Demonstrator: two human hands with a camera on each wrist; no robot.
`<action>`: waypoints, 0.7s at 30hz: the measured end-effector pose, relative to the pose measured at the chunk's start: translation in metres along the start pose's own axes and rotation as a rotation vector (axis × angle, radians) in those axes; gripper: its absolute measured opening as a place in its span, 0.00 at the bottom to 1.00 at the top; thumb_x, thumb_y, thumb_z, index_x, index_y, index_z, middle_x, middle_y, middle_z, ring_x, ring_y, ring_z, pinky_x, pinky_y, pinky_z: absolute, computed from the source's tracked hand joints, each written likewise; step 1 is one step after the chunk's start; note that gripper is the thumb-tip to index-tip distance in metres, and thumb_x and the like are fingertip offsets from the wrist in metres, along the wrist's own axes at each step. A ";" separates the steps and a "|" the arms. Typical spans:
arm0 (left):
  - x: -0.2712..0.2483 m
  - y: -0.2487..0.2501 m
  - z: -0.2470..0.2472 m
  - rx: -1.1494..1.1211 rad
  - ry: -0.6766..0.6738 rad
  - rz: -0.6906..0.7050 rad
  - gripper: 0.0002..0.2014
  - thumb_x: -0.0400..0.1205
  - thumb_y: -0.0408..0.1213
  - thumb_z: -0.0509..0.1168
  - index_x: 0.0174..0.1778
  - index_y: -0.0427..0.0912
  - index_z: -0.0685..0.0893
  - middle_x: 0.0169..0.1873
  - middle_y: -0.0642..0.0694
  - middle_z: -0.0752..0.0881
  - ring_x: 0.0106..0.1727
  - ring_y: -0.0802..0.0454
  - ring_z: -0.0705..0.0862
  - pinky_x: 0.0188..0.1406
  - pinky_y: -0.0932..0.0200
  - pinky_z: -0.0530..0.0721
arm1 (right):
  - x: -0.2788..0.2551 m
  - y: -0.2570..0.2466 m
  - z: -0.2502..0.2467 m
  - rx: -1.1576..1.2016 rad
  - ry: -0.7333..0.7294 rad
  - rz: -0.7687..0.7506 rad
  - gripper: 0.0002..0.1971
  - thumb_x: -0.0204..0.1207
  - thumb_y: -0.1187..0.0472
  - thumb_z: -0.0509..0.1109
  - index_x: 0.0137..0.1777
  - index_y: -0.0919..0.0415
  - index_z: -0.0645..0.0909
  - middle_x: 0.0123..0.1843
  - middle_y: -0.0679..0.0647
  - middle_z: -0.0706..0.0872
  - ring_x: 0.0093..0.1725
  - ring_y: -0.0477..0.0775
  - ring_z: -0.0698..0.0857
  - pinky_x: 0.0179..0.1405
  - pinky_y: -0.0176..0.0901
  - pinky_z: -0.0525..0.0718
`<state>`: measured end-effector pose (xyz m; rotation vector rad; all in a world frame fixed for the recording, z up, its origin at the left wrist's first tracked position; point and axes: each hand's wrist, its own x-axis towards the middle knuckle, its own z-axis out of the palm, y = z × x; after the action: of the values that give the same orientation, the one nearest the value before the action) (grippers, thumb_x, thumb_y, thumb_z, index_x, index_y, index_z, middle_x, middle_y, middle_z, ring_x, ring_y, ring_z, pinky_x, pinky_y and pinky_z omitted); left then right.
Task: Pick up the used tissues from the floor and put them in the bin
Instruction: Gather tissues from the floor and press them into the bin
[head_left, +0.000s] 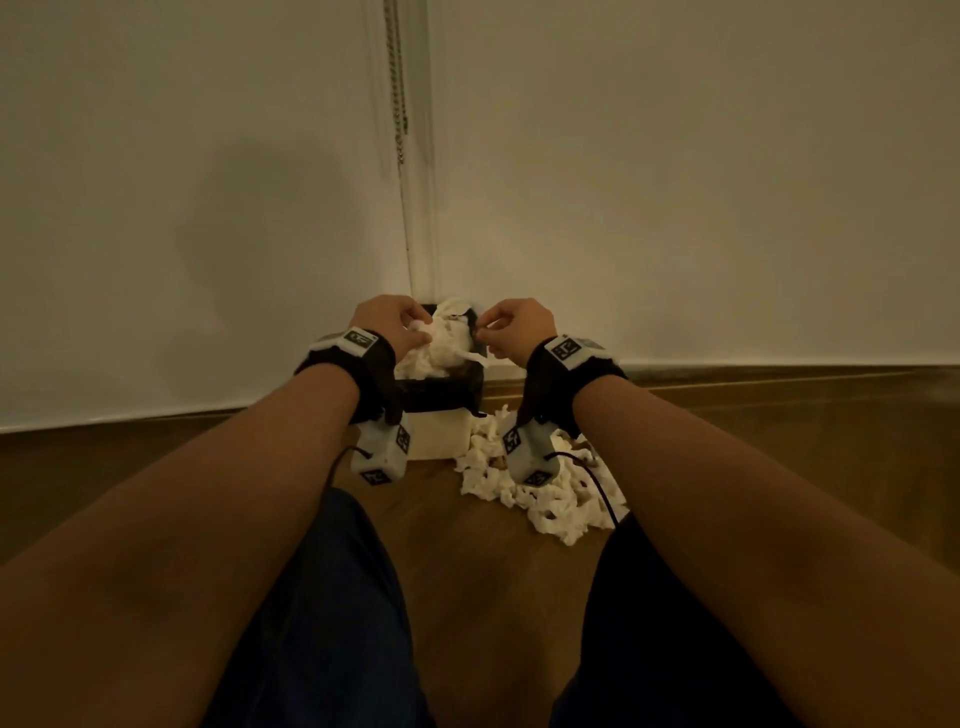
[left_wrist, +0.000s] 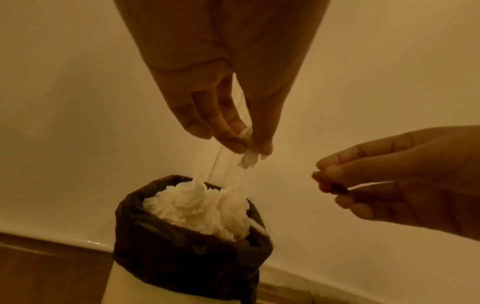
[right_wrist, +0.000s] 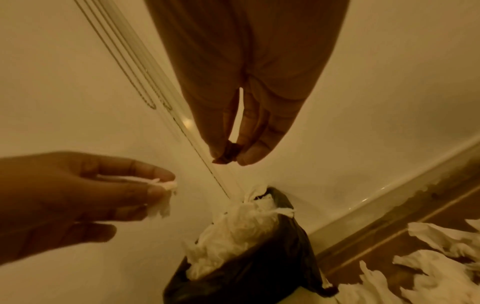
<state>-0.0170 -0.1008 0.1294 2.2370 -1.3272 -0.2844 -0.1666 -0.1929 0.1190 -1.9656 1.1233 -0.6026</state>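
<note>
Legs in dark trousers fill the near edge of the head view, floor between them. Just beyond, a heap of crumpled white tissues lies on the boards, touching the right side of the bin at its base; plenty left to gather. Both hands hang over the bin mouth. Left hand: fingertips and thumb pinched together on a small torn tissue scrap, which dangles above the pile in the bin. Right hand: thumb and fingers clamped on a small dark brown bit; what it is, cannot tell. Bin is pale, lined with a black bag folded over the rim, and already heaped with wadded tissue rising above the bag's edge. It stands against the white wall; a bead chain hangs down behind it. Judgement: this is the drop step, scraps poised for release. Next move calls for letting go squarely over the mound, perhaps pressing it down, since light pieces could roll off so full a load.
</note>
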 end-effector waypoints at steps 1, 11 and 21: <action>0.005 -0.002 0.006 0.012 -0.011 0.005 0.11 0.75 0.40 0.73 0.53 0.46 0.87 0.53 0.44 0.86 0.54 0.48 0.83 0.54 0.60 0.76 | 0.007 0.004 0.006 -0.031 -0.024 0.005 0.08 0.72 0.63 0.75 0.50 0.62 0.87 0.52 0.60 0.90 0.51 0.57 0.88 0.58 0.50 0.85; 0.039 -0.020 0.049 0.141 -0.121 -0.061 0.13 0.78 0.34 0.67 0.58 0.46 0.85 0.61 0.42 0.83 0.63 0.46 0.80 0.65 0.56 0.77 | 0.055 0.042 0.050 -0.184 -0.142 0.092 0.10 0.75 0.64 0.71 0.55 0.58 0.88 0.58 0.56 0.88 0.58 0.53 0.85 0.56 0.36 0.80; 0.056 -0.047 0.083 0.598 -0.362 -0.177 0.26 0.83 0.46 0.56 0.78 0.46 0.66 0.76 0.39 0.67 0.73 0.36 0.68 0.72 0.46 0.69 | 0.054 0.054 0.032 -0.185 -0.086 0.099 0.14 0.79 0.67 0.62 0.54 0.58 0.89 0.56 0.56 0.89 0.56 0.56 0.85 0.47 0.34 0.76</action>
<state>0.0110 -0.1580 0.0392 2.9189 -1.5509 -0.4140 -0.1438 -0.2437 0.0582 -2.0570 1.2519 -0.3697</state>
